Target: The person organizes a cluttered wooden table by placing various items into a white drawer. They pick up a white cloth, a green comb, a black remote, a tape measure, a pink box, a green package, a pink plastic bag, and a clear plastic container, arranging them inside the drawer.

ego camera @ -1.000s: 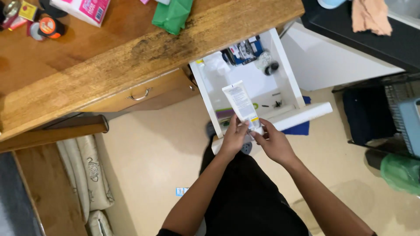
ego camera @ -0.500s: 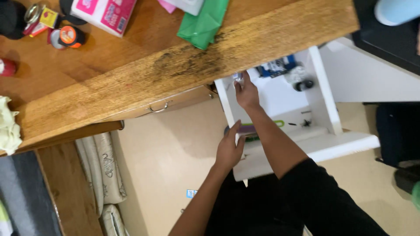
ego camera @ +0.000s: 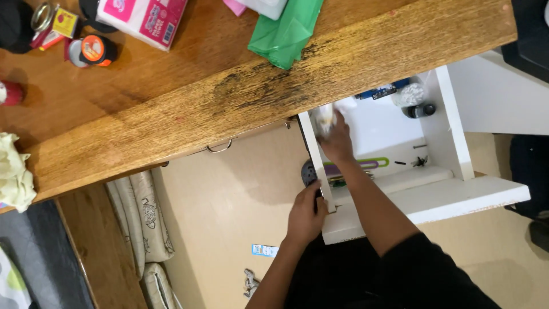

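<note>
The right hand (ego camera: 337, 140) closed around a light, soft white tube (ego camera: 323, 117) at the drawer's (ego camera: 452, 131) back left corner; the left hand (ego camera: 306, 214) gripped its left wall

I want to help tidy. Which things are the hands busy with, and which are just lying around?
Busy with: white drawer, left hand on its side wall; pale tube in right hand.
Lying about: green bag, pink box, orange-lidded jar.

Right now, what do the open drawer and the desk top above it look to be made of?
Drawer: probably painted or laminated board, smooth matt white with flat square edges. Desk top: wood with a worn varnish, showing streaked grain and dark patches near its front edge.
</note>
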